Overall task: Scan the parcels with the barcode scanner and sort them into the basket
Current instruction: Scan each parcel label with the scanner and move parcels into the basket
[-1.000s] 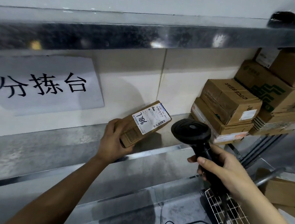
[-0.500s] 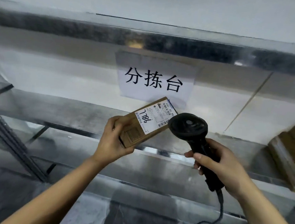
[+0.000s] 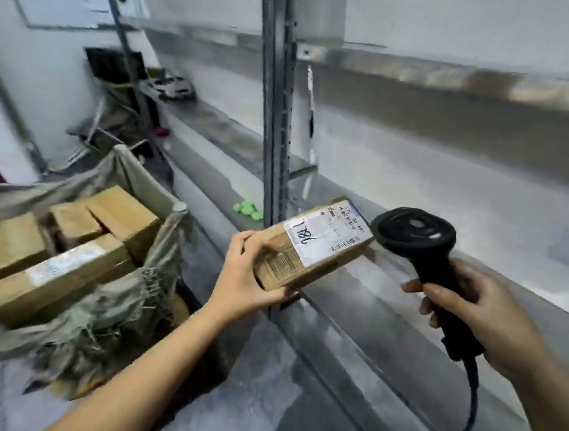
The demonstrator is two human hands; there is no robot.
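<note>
Brown cardboard parcel with a white shipping label on its upper face is held in the air over the front edge of the grey metal counter, well to the right of the basket and outside it. The label bears handwritten black figures and printed barcode lines; the print is too blurred to read.

The left hand grips the parcel's near end, fingers curled over the top and thumb beneath. The right hand grips the handle of a black handheld barcode scanner, fingers wrapped closed round it. The scanner's round head stands just beside the parcel's far right corner; contact cannot be confirmed. A black cable hangs from the handle base.

To the left stands a basket lined with frayed grey-green fabric. Several brown cardboard boxes lie inside it, packed close together.

Behind the parcel a perforated grey metal upright rises from the counter. Small green objects lie on the counter just left of the upright; their kind cannot be determined. The far background is blurred.
</note>
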